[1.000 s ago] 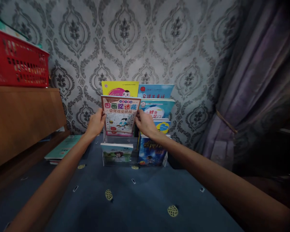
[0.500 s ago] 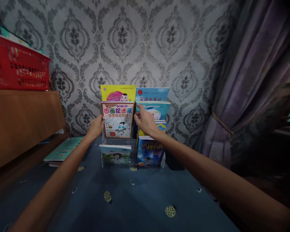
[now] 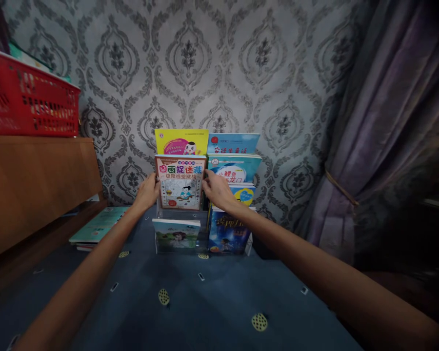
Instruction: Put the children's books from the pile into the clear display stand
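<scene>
A brown-bordered picture book (image 3: 182, 187) stands upright in the left column of a clear tiered book rack (image 3: 185, 214). My left hand (image 3: 149, 189) grips its left edge, fingers closed. At the opposite edge is my right hand (image 3: 218, 190), fingers and thumb closed on the book's side. Behind it rises a yellow book (image 3: 182, 139); on the tier below leans a book with a green landscape cover (image 3: 177, 235). In the right column are a light-blue book (image 3: 237, 142), a teal book (image 3: 237, 163), a yellow-and-blue book (image 3: 246, 195) and a dark-blue book (image 3: 229, 234).
Left of the rack, a stack of teal books (image 3: 98, 225) lies on the dark-blue patterned cloth (image 3: 205, 312). A red basket (image 3: 47, 102) sits on a wooden cabinet (image 3: 40, 190). Patterned wallpaper is behind; a purple curtain (image 3: 336, 195) hangs at right.
My right hand has lowered slightly and its raised index finger has come down to the picture book's right edge, uncovering more of the teal book. My left hand stays at the left edge.
</scene>
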### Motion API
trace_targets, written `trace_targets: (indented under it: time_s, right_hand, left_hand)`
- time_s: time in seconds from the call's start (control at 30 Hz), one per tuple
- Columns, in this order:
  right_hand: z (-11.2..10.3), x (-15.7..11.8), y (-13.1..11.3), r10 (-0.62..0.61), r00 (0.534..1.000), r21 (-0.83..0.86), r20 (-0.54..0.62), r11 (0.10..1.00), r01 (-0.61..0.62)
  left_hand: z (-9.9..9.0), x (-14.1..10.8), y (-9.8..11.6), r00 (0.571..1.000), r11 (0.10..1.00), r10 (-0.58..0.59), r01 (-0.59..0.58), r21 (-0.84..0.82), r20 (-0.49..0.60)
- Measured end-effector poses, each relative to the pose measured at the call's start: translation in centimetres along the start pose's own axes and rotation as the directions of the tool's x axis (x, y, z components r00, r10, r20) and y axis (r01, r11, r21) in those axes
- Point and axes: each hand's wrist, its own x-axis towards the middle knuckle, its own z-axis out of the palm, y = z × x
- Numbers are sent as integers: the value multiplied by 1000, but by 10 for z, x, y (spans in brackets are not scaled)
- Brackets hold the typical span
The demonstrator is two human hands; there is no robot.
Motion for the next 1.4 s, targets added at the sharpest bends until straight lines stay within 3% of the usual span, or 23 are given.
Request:
trace_targets:
  time_s: [0.53, 0.83, 1.4]
  right_hand:
    - [20, 0, 1, -72, 997, 26, -5, 997, 72]
    - [28, 1, 6, -113, 992, 118, -62, 986, 119]
    - [26, 1, -6, -78, 997, 81, -5, 994, 78]
  left_hand:
    - [2, 15, 9, 991, 991, -130, 130, 30, 4]
    - [3, 14, 8, 994, 993, -113, 113, 40, -8]
    - [1, 10, 6, 992, 991, -123, 123, 48, 12]
